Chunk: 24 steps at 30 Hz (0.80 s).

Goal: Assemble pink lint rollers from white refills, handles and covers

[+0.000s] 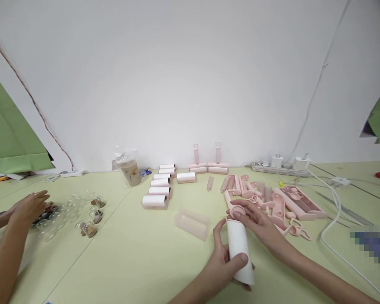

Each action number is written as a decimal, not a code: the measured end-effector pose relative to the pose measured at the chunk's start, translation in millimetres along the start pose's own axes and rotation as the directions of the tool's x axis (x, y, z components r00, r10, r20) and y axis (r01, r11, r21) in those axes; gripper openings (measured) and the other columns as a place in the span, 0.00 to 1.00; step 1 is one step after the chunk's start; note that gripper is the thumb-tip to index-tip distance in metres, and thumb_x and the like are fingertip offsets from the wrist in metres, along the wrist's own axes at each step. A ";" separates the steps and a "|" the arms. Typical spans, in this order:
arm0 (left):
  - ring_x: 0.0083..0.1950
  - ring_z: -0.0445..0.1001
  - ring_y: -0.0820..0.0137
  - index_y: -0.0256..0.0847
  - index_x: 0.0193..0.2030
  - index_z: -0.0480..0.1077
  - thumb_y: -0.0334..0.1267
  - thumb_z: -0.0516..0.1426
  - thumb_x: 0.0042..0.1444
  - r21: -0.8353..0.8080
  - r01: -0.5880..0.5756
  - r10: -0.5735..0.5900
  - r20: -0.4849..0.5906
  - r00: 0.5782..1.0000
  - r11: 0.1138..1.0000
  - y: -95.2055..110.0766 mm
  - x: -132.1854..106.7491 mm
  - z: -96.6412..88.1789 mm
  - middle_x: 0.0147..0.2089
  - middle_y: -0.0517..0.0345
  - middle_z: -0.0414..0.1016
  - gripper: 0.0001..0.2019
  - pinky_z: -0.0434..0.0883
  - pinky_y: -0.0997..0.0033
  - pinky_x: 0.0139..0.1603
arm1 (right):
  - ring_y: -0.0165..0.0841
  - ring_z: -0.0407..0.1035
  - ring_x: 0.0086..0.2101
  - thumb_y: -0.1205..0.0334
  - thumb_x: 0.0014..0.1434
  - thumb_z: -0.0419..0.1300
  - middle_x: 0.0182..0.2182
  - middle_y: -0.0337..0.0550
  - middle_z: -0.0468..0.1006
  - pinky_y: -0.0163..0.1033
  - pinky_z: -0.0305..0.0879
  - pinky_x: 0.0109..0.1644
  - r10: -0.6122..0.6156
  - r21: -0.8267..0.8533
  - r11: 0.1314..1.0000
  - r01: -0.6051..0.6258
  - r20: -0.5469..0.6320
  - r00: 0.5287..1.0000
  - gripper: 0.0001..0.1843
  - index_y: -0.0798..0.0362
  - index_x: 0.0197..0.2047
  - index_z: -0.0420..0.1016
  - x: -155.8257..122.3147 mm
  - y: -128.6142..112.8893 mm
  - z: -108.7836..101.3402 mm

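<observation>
In the head view my left hand (218, 262) is wrapped round a white lint roller roll (238, 245), which stands nearly upright and leans slightly. My right hand (260, 223) pinches a pink lint roller part (237, 212) with a round end, at the top of the roll. Whether that part is seated in the roll or only touches it I cannot tell. A pale pink see-through cover (193, 223) lies just left of my hands. Loose pink plastic parts (278, 210) are heaped beyond my right hand.
White rolls in pink covers (155, 202) form a row at centre left. Two pink lint rollers (218, 168) stand against the wall. A drink cup (131, 172), a power strip (281, 169) and a white cable (331, 240) are around. Another person's hands (28, 207) work among clear domes (71, 209).
</observation>
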<state>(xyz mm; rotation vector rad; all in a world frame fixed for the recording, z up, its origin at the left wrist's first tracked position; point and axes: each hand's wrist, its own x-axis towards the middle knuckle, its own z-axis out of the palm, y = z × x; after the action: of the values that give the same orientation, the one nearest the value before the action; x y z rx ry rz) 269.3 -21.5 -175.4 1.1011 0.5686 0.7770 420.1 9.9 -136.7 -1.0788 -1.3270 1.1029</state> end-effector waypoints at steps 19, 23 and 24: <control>0.41 0.72 0.72 0.33 0.46 0.66 0.46 0.53 0.55 -0.724 0.039 -0.062 -0.005 0.998 0.689 15.1 -0.3 11.7 0.41 0.52 0.73 0.18 0.67 0.77 0.40 | 0.39 0.62 0.51 0.72 0.56 0.52 0.53 0.42 0.67 0.42 0.62 0.52 -0.422 -0.341 0.600 0.723 0.634 0.649 0.24 0.42 0.53 0.66 -36.3 -30.4 6.6; 0.37 0.72 0.73 0.35 0.42 0.70 0.48 0.53 0.53 -0.736 0.105 -0.170 -0.014 0.985 0.669 11.4 -0.3 9.4 0.38 0.56 0.74 0.18 0.67 0.79 0.32 | 0.41 0.56 0.55 0.71 0.56 0.54 0.54 0.43 0.65 0.47 0.55 0.57 -0.381 -0.339 0.479 0.810 0.751 0.539 0.28 0.44 0.58 0.58 -35.1 -35.4 6.4; 0.36 0.72 0.75 0.36 0.42 0.70 0.47 0.54 0.54 -0.751 0.096 -0.172 -0.023 0.985 0.654 11.1 -0.1 9.1 0.37 0.57 0.74 0.16 0.67 0.80 0.32 | 0.40 0.55 0.55 0.72 0.56 0.54 0.54 0.42 0.65 0.47 0.54 0.57 -0.377 -0.336 0.453 0.826 0.767 0.520 0.28 0.44 0.59 0.56 -33.1 -35.5 4.9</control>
<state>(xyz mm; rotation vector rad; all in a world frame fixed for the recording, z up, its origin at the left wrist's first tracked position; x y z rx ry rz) 273.0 -24.1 -161.8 0.2410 0.3351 0.8220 416.0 -28.9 -107.4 -0.5258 -2.5527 0.2908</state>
